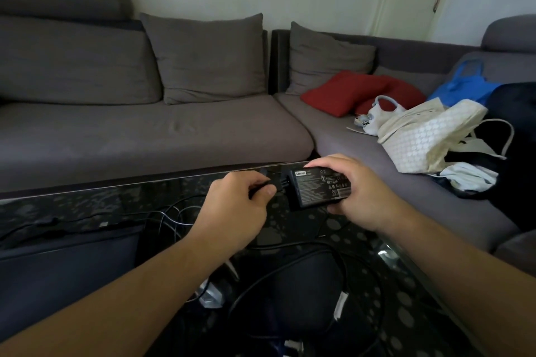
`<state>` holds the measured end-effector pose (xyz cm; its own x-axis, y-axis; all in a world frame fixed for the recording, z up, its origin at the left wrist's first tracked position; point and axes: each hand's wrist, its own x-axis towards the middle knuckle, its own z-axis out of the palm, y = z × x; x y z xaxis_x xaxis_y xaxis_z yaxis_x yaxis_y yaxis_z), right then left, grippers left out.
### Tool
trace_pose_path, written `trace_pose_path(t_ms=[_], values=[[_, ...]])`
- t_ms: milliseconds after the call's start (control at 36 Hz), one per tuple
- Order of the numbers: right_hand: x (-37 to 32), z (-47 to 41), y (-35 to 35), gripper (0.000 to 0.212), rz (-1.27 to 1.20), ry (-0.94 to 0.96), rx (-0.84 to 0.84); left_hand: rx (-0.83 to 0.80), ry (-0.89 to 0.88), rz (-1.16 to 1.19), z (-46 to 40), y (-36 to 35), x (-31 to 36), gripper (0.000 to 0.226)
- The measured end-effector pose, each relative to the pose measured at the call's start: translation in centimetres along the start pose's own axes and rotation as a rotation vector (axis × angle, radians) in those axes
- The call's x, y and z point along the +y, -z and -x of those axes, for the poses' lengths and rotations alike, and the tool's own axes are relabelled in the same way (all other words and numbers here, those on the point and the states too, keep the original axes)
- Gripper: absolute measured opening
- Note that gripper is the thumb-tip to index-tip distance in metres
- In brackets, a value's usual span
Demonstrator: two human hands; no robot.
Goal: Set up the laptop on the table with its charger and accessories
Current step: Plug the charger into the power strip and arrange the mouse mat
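Note:
My right hand grips a black charger brick, label side up, above the far part of the glass table. My left hand pinches the black power cord plug right at the brick's left end; whether the plug is seated in the socket is hidden by my thumb. Black cables loop over the table under my forearms. A closed dark laptop lies at the left of the table.
A grey corner sofa wraps round the table's far and right sides. Red cushions, white bags and a blue bag lie on its right part. A thin white cable lies near the laptop.

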<state>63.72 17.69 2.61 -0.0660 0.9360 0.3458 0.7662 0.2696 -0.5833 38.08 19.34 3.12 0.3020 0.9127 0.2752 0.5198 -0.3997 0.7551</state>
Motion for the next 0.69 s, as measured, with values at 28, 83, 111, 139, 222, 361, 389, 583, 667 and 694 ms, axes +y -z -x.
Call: trace_pose_path(t_ms=[28, 83, 111, 139, 222, 361, 389, 583, 667, 694], values=[[0.0, 0.1, 0.0, 0.094, 0.029, 0.007, -0.001, -0.001, -0.004, -0.02, 0.0, 0.0, 0.1, 0.014], [-0.3, 0.2, -0.2, 0.093, 0.084, 0.029, -0.004, -0.007, -0.004, -0.051, 0.1, -0.2, 0.2, 0.015], [-0.4, 0.2, -0.2, 0.092, 0.102, 0.039, -0.006, -0.007, 0.003, -0.059, 0.1, -0.2, 0.2, 0.016], [-0.6, 0.3, -0.3, 0.092, 0.115, 0.048, -0.01, -0.008, 0.013, -0.062, 0.1, -0.3, 0.2, 0.016], [-1.0, 0.4, -0.3, 0.09, 0.139, 0.067, -0.015, -0.005, 0.012, -0.1, 0.0, -0.3, 0.3, 0.019], [-1.3, 0.6, -0.6, 0.084, 0.18, 0.1, 0.023, -0.013, -0.047, -0.231, -0.4, 0.2, 0.6, 0.022], [-1.4, 0.7, -0.6, 0.083, 0.186, 0.106, 0.028, -0.018, -0.057, -0.255, -0.4, 0.2, 0.6, 0.023], [-1.9, 1.3, -1.2, 0.08, 0.146, 0.085, 0.037, -0.022, -0.058, -0.284, -0.7, 0.3, 1.2, 0.024], [-1.7, 1.4, -1.4, 0.078, 0.135, 0.066, 0.029, 0.006, -0.092, -0.351, -0.8, -0.1, 1.1, 0.028], [-1.6, 1.5, -1.5, 0.077, 0.142, 0.062, 0.027, 0.005, -0.094, -0.369, -0.7, -0.3, 1.0, 0.03]])
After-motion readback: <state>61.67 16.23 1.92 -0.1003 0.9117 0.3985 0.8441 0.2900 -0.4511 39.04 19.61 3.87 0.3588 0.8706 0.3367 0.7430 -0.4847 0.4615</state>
